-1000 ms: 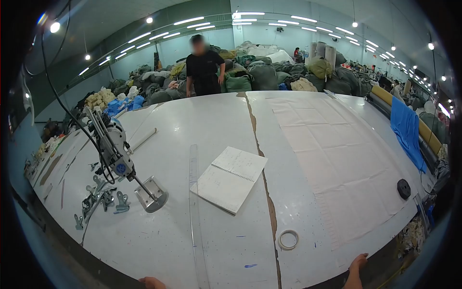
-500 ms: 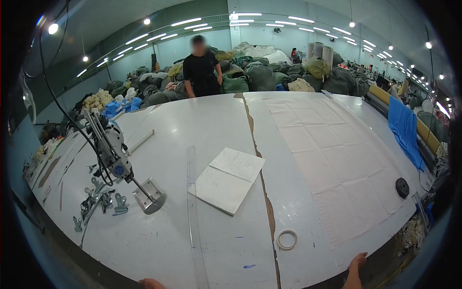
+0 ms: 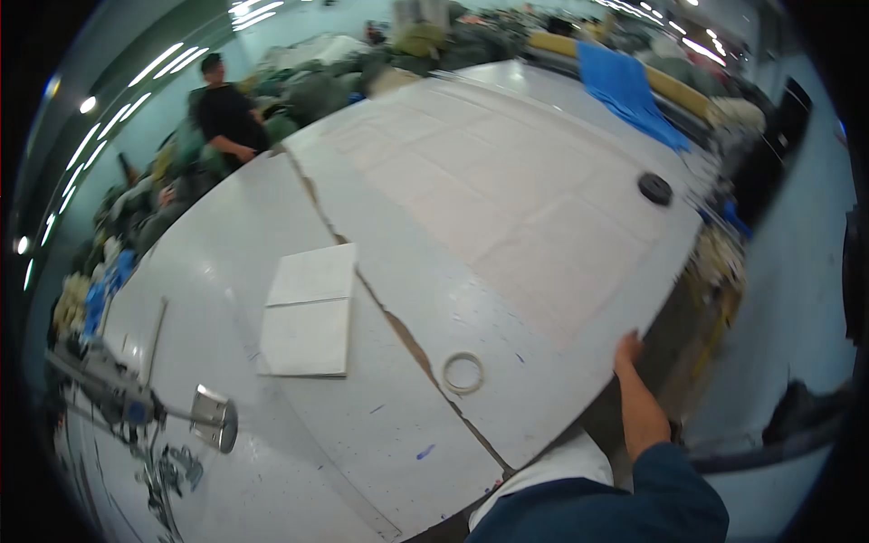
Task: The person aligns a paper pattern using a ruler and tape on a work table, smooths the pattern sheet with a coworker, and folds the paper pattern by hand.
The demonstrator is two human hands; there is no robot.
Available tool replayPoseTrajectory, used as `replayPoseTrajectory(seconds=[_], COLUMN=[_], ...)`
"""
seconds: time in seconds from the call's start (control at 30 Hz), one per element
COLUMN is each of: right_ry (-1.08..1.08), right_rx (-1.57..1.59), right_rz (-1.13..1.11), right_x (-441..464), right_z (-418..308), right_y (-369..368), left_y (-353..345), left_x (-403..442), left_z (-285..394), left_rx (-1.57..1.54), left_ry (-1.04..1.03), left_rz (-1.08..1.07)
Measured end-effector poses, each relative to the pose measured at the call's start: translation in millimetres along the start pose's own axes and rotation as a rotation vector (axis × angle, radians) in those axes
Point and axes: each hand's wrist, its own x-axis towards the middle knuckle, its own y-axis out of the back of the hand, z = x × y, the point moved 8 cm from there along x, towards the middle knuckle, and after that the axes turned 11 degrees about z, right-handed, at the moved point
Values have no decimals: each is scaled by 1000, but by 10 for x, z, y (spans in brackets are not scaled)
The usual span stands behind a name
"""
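Observation:
My right hand (image 3: 628, 349) is at the table's right front edge, fingers stretched out along it and holding no object that I can see. Motion blurs its outline. My left hand is out of view. Across the table lies a large pale pink cloth (image 3: 534, 190), spread out with fold creases. A black round object (image 3: 654, 188) sits on its right side. Left of my right hand is a roll of tape (image 3: 463, 373), lying flat. Farther left, an open spiral notebook (image 3: 308, 312) rests beside a clear ruler (image 3: 330, 466).
A white table (image 3: 226, 262) with a brown torn seam fills the middle. At lower left stand a cutting machine (image 3: 127, 403) and several metal clamps (image 3: 176, 466). A person in black (image 3: 231, 118) is at the far side. Blue cloth (image 3: 625, 90) hangs over rolls at the right.
The view has swung right and tilted, so the table's things appear farther left. My left hand has left the picture. More of my right arm shows, its hand still at the table edge.

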Motion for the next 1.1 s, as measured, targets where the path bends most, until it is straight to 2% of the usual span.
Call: replayPoseTrajectory(seconds=[0.03, 0.1, 0.17, 0.23, 0.3, 0.4, 0.43, 0.5, 0.6, 0.63, 0.67, 0.77, 0.83, 0.87, 0.97, 1.0, 1.1], right_ry=[5, 4, 98, 52, 1, 111, 310, 960, 1097, 1074, 1311, 1586, 1604, 1671, 1633, 1596, 1655], right_rx=[-45, -54, -135, -49, 112, -1, -270, -267, 151, 206, 267, 283, 136, 143, 184, 269, 148], right_rz=[79, 63, -5, 28, -181, -243, -241, 266, -282, -632, -659, -782, -831, -749, -949, -846, -802], right_x=[-92, -202, -331, -380, -387, -804, -950, -1803, -2598, -2938, -3432, -4433, -4749, -4766, -4763, -4709, -4843], right_z=[-82, -146, -340, -343, -221, -223, -239, -1160, -1420, -1439, -1558, -1652, -1304, -1326, -1415, -1520, -1499], right_y=[99, 166, 309, 388, 287, 615, 681, 1573, 1361, 1164, 1239, 1471, 1288, 1397, 1326, 1369, 1229], left_y=[108, 313, 512, 697, 836, 969, 1003, 1048, 1146, 1173, 1191, 1233, 1271, 1265, 1225, 1212, 1214], left_x=[52, 151, 214, 270, 294, 304, 302, 312, 333, 331, 321, 310, 311, 314, 325, 326, 344], left_z=[35, 117, 229, 352, 443, 557, 589, 621, 681, 702, 716, 766, 822, 843, 923, 955, 1000], left_rx=[-118, -323, -489, -594, -657, -709, -721, -739, -761, -768, -768, -777, -775, -779, -813, -834, -928], left_ry=[49, 139, 208, 239, 259, 279, 284, 298, 309, 314, 324, 350, 354, 357, 363, 368, 394], left_rz=[2, 5, 6, 6, 12, 11, 11, 11, 10, 12, 11, -4, -9, -17, -46, -55, -61])
